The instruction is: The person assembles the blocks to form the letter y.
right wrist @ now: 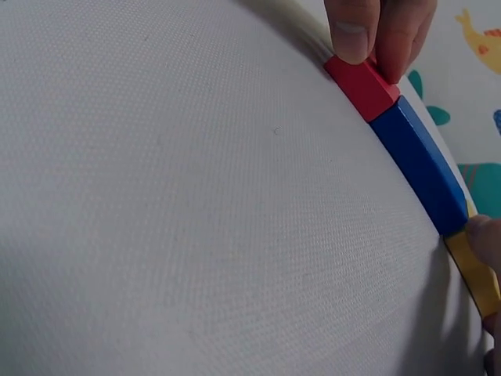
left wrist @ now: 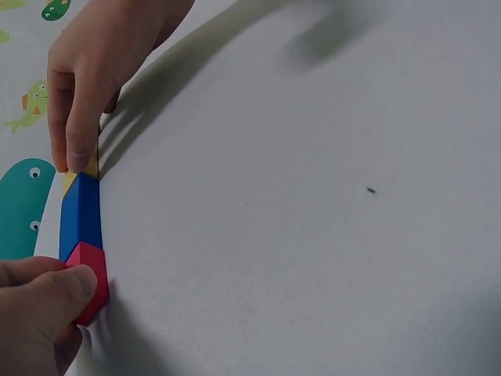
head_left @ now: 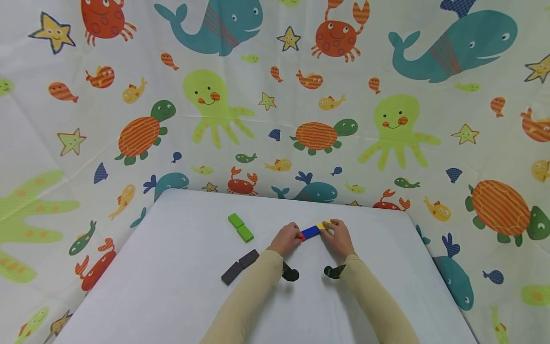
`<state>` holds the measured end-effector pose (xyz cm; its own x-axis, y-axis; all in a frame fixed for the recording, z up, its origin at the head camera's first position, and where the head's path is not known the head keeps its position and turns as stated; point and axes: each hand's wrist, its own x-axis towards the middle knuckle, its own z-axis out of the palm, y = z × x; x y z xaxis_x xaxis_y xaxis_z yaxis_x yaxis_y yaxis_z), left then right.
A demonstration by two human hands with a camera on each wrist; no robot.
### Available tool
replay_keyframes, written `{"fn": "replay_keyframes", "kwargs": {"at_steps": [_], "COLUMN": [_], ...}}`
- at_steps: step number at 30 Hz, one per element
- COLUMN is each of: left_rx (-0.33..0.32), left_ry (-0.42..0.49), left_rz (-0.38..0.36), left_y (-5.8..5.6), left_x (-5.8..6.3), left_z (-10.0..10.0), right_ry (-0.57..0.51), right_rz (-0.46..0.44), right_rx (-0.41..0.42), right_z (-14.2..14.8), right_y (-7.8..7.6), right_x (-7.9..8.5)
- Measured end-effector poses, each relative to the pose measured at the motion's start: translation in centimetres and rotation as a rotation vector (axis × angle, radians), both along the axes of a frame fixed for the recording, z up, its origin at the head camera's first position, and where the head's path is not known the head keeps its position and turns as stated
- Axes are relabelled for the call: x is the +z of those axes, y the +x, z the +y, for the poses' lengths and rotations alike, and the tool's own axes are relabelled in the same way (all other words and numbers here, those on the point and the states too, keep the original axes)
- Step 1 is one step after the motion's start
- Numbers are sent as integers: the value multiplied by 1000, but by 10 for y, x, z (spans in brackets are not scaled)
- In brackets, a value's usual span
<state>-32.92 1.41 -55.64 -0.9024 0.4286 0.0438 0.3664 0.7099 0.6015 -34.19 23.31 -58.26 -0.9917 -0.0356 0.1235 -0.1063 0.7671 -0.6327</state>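
A red block [right wrist: 366,88], a blue block [head_left: 311,232] and a yellow block [right wrist: 474,270] lie end to end in one slanting row on the white table. With thumb and fingers, my left hand [head_left: 287,240] pinches the red block at the row's left end. At the other end, my right hand [head_left: 338,240] grips the yellow block, its fingers covering part of it in the left wrist view. Between the hands the blue block is untouched, its ends against its two neighbours.
Two green blocks [head_left: 240,227] lie end to end at the back left of the table [head_left: 172,267]. Nearer, beside the left sleeve [head_left: 249,296], are two dark grey blocks [head_left: 239,267]. A curtain [head_left: 266,138] with sea animals hangs behind the table.
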Motion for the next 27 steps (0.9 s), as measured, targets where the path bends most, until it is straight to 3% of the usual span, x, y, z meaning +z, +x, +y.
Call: {"fn": "replay_keyframes", "kwargs": {"at_steps": [27], "left_rx": [-16], "left_ry": [-37], "left_rz": [40], "left_y": [8], "left_x": [3], "left_z": [-5], "right_ry": [7], "right_rz": [-34], "right_rx": [-36], "right_z": [-10], "right_y": [13], "right_x": [6]}}
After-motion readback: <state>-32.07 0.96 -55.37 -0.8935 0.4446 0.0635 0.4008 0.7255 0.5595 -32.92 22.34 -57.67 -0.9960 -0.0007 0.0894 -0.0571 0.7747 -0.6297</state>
